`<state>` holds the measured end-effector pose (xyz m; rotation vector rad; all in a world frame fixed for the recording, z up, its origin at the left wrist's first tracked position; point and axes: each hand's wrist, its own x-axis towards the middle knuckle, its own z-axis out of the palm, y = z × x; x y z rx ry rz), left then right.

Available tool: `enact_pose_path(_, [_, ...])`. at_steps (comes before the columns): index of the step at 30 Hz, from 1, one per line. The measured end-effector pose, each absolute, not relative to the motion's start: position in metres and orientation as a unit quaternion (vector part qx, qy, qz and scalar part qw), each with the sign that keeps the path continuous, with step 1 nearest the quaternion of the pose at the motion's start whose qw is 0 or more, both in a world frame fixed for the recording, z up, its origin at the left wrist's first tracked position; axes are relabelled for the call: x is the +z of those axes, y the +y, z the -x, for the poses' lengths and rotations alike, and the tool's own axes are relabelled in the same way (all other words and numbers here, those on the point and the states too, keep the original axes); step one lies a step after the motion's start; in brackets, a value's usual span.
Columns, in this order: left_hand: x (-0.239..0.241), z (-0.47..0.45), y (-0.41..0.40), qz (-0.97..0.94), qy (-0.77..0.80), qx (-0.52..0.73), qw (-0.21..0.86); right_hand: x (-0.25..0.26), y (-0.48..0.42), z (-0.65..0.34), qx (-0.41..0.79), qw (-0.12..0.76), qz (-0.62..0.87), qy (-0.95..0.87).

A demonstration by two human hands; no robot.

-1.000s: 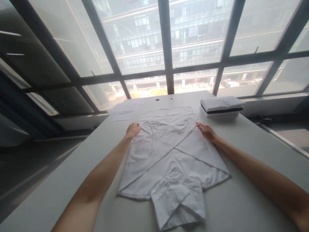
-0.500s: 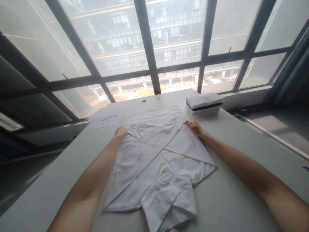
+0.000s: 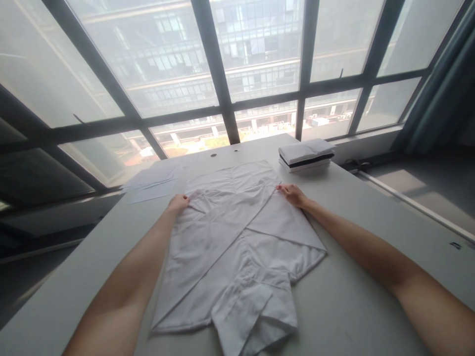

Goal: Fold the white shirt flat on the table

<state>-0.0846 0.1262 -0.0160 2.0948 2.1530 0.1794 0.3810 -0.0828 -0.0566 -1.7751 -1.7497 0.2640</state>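
Note:
A white shirt (image 3: 230, 247) lies flat on the grey table (image 3: 363, 306), its sleeves folded crosswise over the body and its collar end nearest me. My left hand (image 3: 178, 202) rests on the shirt's far left edge with its fingers curled onto the cloth. At the far right edge my right hand (image 3: 293, 194) pinches the fabric. Both forearms stretch out along the two sides of the shirt.
A stack of folded clothes (image 3: 306, 154), white with a dark layer, sits at the table's far right. Sheets of paper (image 3: 152, 183) lie at the far left. Two small round holes (image 3: 213, 155) mark the table's far edge. Large windows rise behind.
The view has swung to the right and tilted, so the shirt and stack sit further left in the picture. Both hands keep their hold on the shirt's far edges.

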Motion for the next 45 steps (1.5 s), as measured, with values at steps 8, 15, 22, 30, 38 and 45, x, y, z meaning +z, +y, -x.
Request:
enact_pose_path(8, [-0.017, 0.080, 0.127, -0.684, 0.726, 0.058, 0.028, -0.050, -0.089, -0.379, 0.122, 0.307, 0.658, -0.676])
enact_pose_path(15, [-0.026, 0.070, 0.111, -0.674, 0.736, 0.062, -0.012, -0.045, -0.094, -0.373, 0.104, 0.314, 0.653, -0.682])
enact_pose_path(22, [-0.037, 0.066, 0.099, -0.671, 0.735, 0.086, -0.045, -0.048, -0.151, -0.343, 0.034, 0.357, 0.572, -0.738])
enact_pose_path(30, [-0.018, 0.055, 0.091, -0.679, 0.724, 0.099, -0.062, -0.054, -0.198, -0.321, -0.007, 0.279, 0.517, -0.809])
enact_pose_path(38, [-0.042, -0.016, 0.034, -0.833, 0.538, 0.118, -0.051, -0.054, -0.194, -0.321, 0.014, 0.291, 0.515, -0.807])
enact_pose_path(45, [-0.063, -0.028, 0.010, -0.846, 0.529, 0.062, 0.011, -0.064, -0.181, -0.334, 0.054, 0.230, 0.611, -0.755])
